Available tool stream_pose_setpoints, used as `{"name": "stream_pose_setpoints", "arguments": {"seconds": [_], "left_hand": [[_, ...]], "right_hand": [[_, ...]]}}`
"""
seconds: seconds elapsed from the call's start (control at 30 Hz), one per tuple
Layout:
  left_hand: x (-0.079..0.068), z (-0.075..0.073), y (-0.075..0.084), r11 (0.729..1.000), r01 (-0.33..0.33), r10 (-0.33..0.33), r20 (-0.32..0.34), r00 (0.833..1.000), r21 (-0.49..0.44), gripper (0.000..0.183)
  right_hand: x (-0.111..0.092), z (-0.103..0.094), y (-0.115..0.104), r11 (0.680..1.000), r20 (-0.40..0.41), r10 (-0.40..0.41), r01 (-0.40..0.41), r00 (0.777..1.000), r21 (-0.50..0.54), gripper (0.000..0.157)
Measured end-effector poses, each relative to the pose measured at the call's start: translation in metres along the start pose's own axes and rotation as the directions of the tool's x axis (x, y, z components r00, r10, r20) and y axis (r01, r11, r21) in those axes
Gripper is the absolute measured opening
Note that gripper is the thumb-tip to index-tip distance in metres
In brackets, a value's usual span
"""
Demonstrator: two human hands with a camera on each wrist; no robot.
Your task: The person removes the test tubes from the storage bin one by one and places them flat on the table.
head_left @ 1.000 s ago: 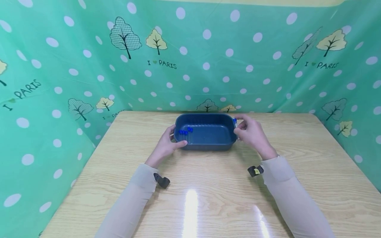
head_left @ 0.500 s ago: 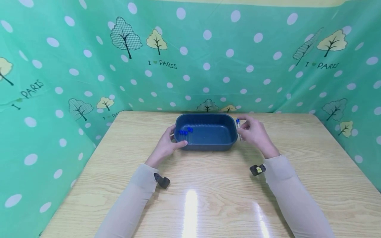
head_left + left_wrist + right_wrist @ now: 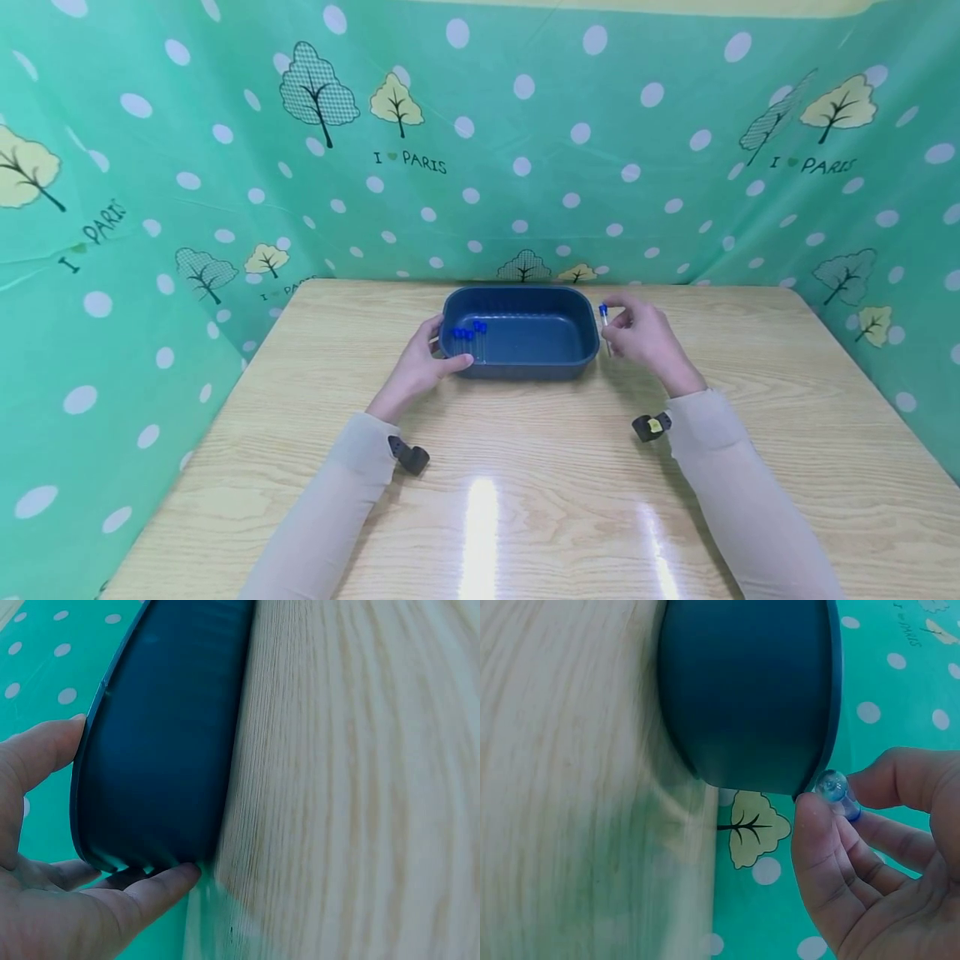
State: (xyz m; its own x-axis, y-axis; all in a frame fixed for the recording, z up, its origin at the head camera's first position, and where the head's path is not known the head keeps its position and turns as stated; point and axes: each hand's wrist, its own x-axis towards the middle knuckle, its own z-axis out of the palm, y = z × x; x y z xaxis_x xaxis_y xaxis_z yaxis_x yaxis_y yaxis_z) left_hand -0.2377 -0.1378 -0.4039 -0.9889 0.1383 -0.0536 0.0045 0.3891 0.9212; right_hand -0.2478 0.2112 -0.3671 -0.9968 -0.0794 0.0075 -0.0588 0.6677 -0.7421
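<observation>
A dark blue plastic basin [image 3: 532,372] stands on the table. Inside its left end lie several clear test tubes [image 3: 468,335] with blue caps. My left hand [image 3: 420,367] holds the basin's left end, thumb over the front rim; in the left wrist view its fingers [image 3: 154,896] lie against the end wall. Just beyond the basin's right end, my right hand [image 3: 643,340] pinches one blue-capped test tube [image 3: 603,317] upright, cap on top. The right wrist view shows that tube's rounded clear end [image 3: 831,784] between thumb and fingers, close to the basin's rim.
The wooden table [image 3: 540,467] extends around the basin on all sides. A green dotted cloth [image 3: 517,167] with printed trees hangs behind the table's far edge and along both sides.
My right hand has moved slightly right, carrying the test tube from the basin's right rim to just outside it. My left hand and the basin stay put.
</observation>
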Motion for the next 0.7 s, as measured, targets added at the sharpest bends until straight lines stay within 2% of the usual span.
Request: {"name": "stream_pose_setpoints", "arguments": {"seconds": [0.23,0.7], "left_hand": [[0.000,0.001,0.000,1.000,0.008,-0.008,0.000,1.000,0.003,0.093],[0.000,0.001,-0.001,1.000,-0.013,0.013,-0.004,1.000,0.005,0.094]], "right_hand": [[0.004,0.002,0.009,0.999,0.034,0.005,-0.007,0.999,0.045,0.053],[0.012,0.009,0.019,0.999,0.079,0.047,-0.049,0.996,0.017,0.047]]}}
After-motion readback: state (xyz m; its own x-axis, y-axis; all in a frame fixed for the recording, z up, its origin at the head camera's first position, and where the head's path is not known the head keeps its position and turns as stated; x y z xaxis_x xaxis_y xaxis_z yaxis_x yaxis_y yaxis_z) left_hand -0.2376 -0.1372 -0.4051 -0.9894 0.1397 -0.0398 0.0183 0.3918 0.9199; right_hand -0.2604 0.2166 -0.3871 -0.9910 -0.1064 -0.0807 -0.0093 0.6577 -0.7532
